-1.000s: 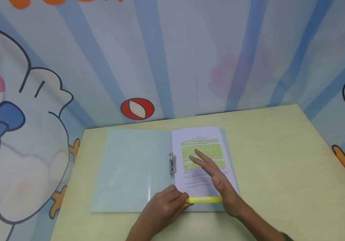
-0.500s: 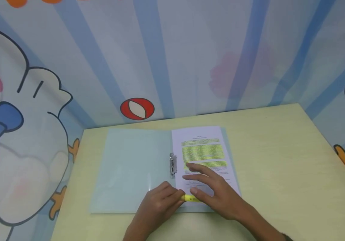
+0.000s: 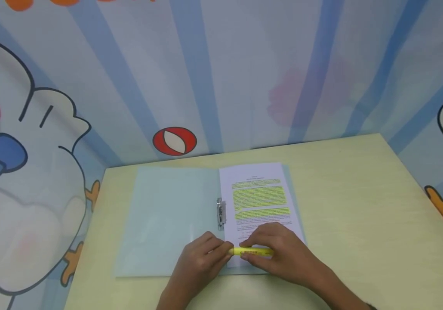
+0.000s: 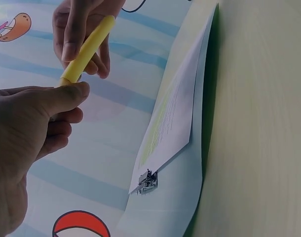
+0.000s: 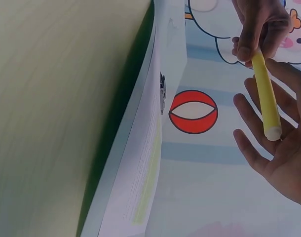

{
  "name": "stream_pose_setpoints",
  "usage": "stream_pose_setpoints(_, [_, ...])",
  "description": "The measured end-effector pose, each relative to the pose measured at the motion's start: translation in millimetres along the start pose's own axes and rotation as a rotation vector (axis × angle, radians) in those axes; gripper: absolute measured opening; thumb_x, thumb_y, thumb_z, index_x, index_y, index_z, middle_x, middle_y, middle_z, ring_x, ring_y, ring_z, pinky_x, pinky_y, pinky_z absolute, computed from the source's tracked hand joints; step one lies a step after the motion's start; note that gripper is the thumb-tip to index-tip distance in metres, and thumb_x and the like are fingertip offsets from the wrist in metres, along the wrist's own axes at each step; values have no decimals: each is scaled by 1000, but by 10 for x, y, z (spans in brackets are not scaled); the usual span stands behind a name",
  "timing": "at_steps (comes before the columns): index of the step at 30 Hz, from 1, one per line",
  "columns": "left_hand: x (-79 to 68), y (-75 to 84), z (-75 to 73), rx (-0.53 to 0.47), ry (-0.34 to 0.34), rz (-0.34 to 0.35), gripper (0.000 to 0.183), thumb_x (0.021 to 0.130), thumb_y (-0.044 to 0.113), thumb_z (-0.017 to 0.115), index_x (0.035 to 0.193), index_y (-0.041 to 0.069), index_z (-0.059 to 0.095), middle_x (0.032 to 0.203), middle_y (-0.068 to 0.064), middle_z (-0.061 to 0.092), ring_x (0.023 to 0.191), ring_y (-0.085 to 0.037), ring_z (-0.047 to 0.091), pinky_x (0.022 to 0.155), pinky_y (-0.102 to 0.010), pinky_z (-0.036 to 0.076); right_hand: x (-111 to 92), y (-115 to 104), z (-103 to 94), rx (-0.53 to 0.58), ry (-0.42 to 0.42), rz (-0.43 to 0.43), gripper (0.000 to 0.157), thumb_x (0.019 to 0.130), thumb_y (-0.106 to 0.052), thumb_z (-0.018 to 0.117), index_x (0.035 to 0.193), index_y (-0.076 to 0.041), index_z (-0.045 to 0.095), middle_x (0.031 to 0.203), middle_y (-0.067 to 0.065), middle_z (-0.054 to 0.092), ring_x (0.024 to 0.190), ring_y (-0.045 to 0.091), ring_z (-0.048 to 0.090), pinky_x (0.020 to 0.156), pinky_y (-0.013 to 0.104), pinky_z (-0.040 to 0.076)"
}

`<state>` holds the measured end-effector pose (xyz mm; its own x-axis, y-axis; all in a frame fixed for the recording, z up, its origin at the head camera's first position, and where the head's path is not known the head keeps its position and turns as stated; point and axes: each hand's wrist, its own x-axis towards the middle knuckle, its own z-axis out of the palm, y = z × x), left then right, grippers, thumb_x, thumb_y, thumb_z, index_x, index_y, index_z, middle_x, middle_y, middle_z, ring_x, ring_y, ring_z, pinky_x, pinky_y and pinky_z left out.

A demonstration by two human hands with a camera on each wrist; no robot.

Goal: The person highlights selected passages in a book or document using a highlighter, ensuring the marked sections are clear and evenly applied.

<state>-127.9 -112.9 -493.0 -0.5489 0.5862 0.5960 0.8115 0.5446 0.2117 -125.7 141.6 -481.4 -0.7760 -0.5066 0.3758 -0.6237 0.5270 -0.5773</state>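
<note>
A yellow highlighter (image 3: 251, 251) is held above the lower edge of a printed page. My left hand (image 3: 202, 258) pinches its left end between thumb and fingers, as the left wrist view also shows on the highlighter (image 4: 89, 52). Thumb and index finger of my right hand (image 3: 283, 254) lie on either side of the highlighter. In the right wrist view, that right hand (image 5: 283, 133) has its fingers spread and fairly straight, with the highlighter passing in front of the palm. The page (image 3: 231, 181), with several lines marked yellow, lies in an opened pale blue folder (image 3: 167, 215).
A metal clip (image 3: 221, 214) sits at the folder's spine beside the page. The folder lies on a light wooden table (image 3: 341, 193). Behind the table hangs a striped blue backdrop (image 3: 244, 86) with cartoon figures.
My right hand has come down and left from over the page, bringing thumb and fingers around the highlighter. My left hand, still pinching it, has shifted slightly left.
</note>
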Motion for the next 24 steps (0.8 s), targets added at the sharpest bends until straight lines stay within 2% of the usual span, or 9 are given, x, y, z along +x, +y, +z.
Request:
stream_pose_setpoints(6, [-6,24,21,-11,4,-34,27,79,12,94,104,13,84,91,6,79,76,-5,58,69,-8,49,-16,-10,1,-48,20,14,19,88,-34,89,106,-30,83,101,-23,73,99,1,66,91,34,58])
stream_pose_setpoints(15, [0,33,45,-69,84,-43,35,76,8,95,108,11,81,94,6,78,80,-7,61,71,-10,50,-6,-14,-12,-77,42,28,20,84,-33,92,102,-31,84,97,-24,72,98,0,66,91,34,56])
stream_pose_setpoints(20, [-17,11,24,-71,109,-81,45,73,6,97,115,10,80,97,5,76,83,-10,63,73,-13,53,3,2,-35,-88,95,14,20,81,-31,95,98,-29,85,94,-24,72,97,0,66,91,35,56])
stream_pose_setpoints(24, [-53,-27,-7,-73,136,-117,47,72,5,97,115,10,80,98,4,74,86,-12,64,74,-18,56,-7,9,-72,-95,102,41,21,79,-30,96,98,-30,85,95,-24,72,97,0,66,90,34,56])
